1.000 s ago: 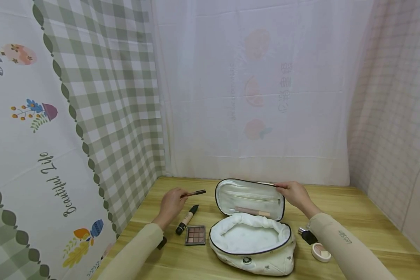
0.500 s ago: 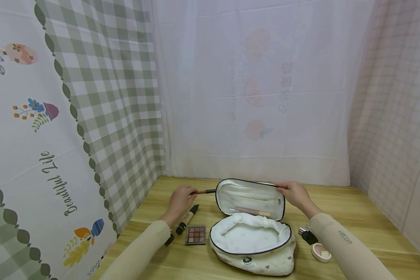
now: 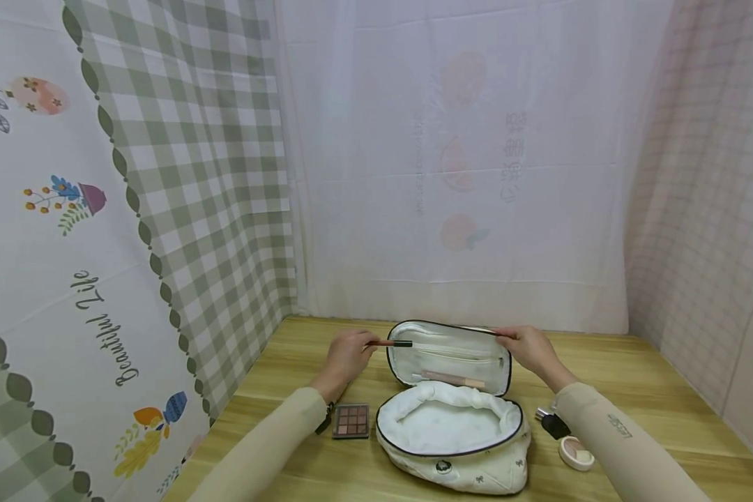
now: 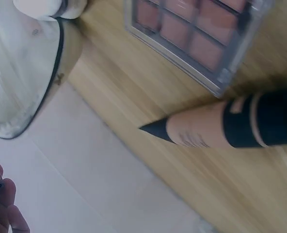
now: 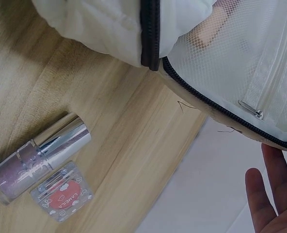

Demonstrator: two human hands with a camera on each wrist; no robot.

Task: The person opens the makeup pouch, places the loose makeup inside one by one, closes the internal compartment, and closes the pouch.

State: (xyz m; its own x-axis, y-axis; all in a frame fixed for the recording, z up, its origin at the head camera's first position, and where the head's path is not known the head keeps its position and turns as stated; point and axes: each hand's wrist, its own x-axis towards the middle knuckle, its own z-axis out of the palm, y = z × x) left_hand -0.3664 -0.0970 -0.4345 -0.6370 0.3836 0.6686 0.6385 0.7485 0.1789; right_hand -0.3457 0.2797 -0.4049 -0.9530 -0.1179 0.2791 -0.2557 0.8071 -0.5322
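Moved rightward, the left hand, pinching a slim pencil, has the raised lid just beside it (the right hand grips that lid's edge).

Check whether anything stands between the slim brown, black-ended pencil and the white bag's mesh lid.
Nothing visible does: in the head view, the left hand holds the slim brown, black-ended pencil in front of the white mesh lid.

Dark-ended pencil before open pouch lid
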